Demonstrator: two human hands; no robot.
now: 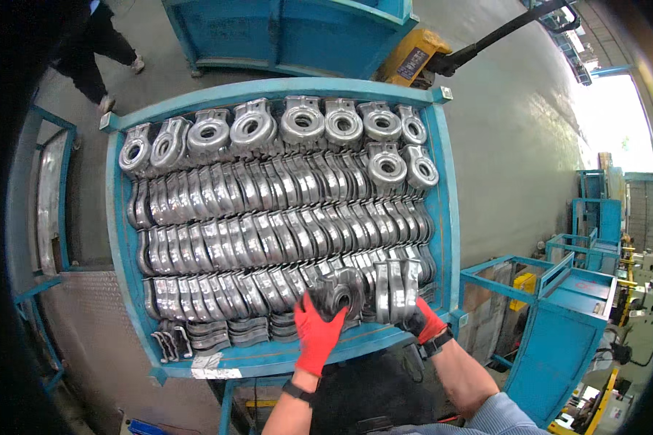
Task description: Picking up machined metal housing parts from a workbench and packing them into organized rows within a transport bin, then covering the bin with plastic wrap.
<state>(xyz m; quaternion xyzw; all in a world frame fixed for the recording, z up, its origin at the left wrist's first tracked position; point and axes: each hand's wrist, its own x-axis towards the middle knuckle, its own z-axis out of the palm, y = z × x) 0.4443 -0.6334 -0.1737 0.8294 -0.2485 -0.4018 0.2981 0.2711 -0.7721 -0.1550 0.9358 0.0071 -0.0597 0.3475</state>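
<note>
My left hand [319,335], in a red glove, is closed at the near edge of a shiny stamped metal bracket [343,290] with a round hole. The bracket's ring side faces up, above the near rows. To its right, a small upright stack of like metal brackets [397,290] stands on edge. My right hand [422,322], gloved in red with dark fingers, is closed on the near right end of that stack; the bracket hides part of its fingers. Both hands are over the near right part of a blue metal bin [453,217].
Rows of nested metal brackets [254,243] fill the bin, with ring-side-up ones [254,125] along the far edge. Beyond stands another blue bin [232,32] beside a yellow pallet jack [413,58]. A person's legs [98,54] show far left; a blue cabinet [562,348] stands right.
</note>
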